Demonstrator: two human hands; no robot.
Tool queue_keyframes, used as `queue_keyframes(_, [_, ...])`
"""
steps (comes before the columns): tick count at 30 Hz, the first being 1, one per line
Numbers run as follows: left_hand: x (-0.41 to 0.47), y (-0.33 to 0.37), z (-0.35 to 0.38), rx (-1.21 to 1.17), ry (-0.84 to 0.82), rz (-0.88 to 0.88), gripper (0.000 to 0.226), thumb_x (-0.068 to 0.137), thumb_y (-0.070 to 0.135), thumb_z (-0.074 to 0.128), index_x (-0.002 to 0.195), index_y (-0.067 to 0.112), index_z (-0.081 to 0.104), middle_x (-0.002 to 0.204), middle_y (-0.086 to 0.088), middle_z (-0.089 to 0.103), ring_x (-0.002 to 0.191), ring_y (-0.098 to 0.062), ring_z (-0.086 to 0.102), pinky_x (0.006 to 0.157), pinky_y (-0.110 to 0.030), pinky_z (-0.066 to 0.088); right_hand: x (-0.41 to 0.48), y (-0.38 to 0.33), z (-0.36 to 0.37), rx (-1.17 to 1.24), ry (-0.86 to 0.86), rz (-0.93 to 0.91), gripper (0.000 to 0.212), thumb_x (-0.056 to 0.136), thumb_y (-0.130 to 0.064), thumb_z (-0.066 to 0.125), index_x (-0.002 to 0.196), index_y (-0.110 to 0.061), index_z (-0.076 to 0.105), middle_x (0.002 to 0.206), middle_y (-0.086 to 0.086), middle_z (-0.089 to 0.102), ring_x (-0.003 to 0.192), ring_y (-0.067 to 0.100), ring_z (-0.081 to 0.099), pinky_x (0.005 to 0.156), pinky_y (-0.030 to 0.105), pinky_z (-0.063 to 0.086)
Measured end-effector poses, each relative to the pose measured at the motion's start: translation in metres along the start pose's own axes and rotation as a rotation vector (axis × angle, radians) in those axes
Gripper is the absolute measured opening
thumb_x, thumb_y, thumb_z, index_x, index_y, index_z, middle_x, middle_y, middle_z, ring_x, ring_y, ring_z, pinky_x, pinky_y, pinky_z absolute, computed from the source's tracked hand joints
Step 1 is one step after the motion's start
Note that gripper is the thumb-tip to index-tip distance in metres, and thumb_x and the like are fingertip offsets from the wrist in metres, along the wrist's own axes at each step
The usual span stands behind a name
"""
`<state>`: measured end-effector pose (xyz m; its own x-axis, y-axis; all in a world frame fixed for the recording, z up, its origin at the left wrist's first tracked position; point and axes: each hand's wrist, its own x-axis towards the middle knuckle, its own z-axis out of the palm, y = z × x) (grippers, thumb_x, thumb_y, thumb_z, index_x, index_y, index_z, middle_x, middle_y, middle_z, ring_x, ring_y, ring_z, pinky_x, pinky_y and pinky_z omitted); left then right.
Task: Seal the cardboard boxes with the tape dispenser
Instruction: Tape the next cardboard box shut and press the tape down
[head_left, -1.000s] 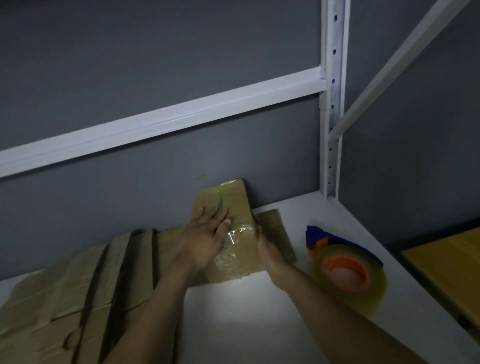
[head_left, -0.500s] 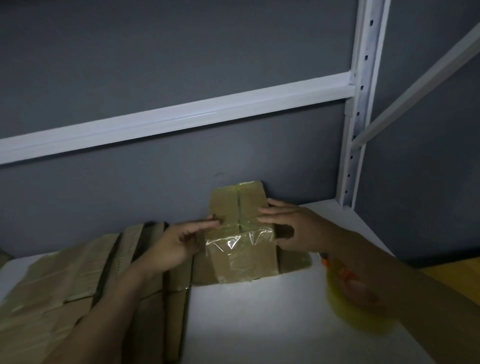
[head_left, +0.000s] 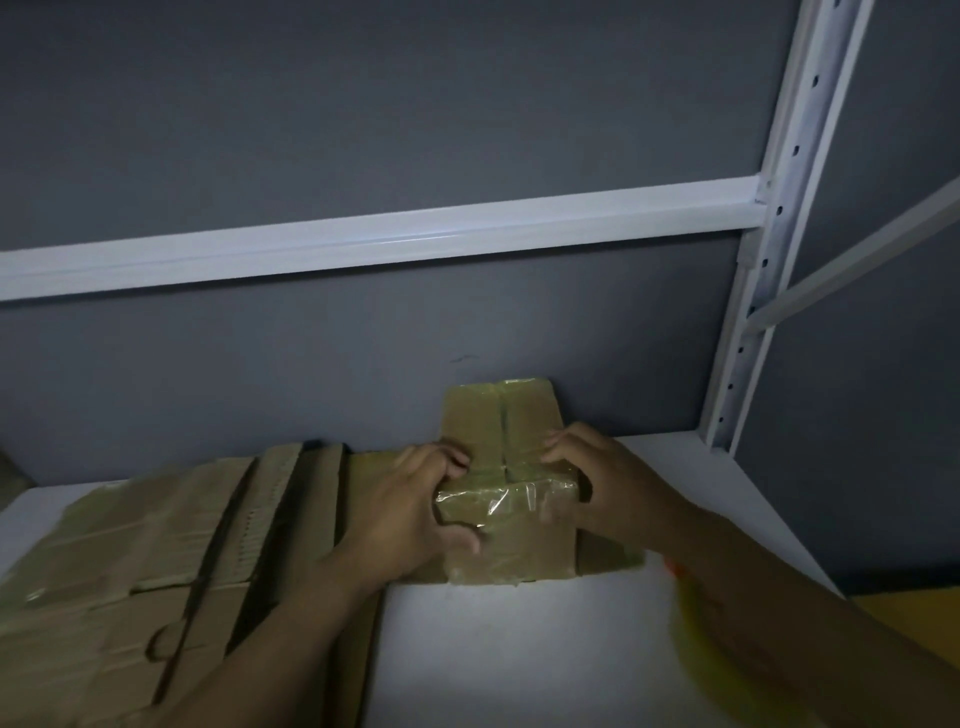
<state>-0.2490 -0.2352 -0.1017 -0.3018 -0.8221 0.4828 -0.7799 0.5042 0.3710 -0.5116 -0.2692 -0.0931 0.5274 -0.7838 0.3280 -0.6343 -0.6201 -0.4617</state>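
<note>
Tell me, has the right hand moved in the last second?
Yes, the right hand went from the near right side of the taped box onto its top, toward the wall.

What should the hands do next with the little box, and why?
Probably lift the small box and set it aside: the left hand and right hand grip its sides, and clear tape already covers its top seam and front, so it looks sealed.

1 box (head_left: 506, 525), taped. 2 hands: left hand (head_left: 410, 512), right hand (head_left: 608, 483). 1 tape roll (head_left: 681, 597), blurred and mostly hidden. 1 pile of flat cartons (head_left: 156, 561), number unclear. 1 shelf (head_left: 519, 649). 1 post (head_left: 779, 223). 1 beam (head_left: 389, 239). 1 brace (head_left: 857, 260).
</note>
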Motion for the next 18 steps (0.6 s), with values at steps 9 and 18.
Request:
queue_keyframes(9, [0.014,0.014,0.019,0.124,0.166,-0.021,0.065,0.069,0.081,0.051,0.093,0.021,0.062,0.092,0.013,0.047,0.086,-0.006,0.041,0.07,-0.008,0.029,0.023,-0.003,0.042,-0.179,0.355,-0.033,0.056,0.074,-0.071,0.05,0.085,-0.02,0.07,0.096,-0.009,0.057,0.088,0.015,0.047,0.068,0.038,0.049])
queue_keyframes(18, [-0.004,-0.015,-0.004,-0.072,-0.043,0.083,0.052,0.089,0.065,0.045,0.128,0.035,0.06,0.125,0.025,0.055,0.119,0.002,0.046,0.1,-0.016,0.035,-0.002,0.013,0.024,0.163,0.079,-0.037,0.034,0.094,-0.034,0.055,0.127,-0.038,0.05,0.134,-0.022,0.044,0.126,-0.018,0.027,0.108,0.013,0.022])
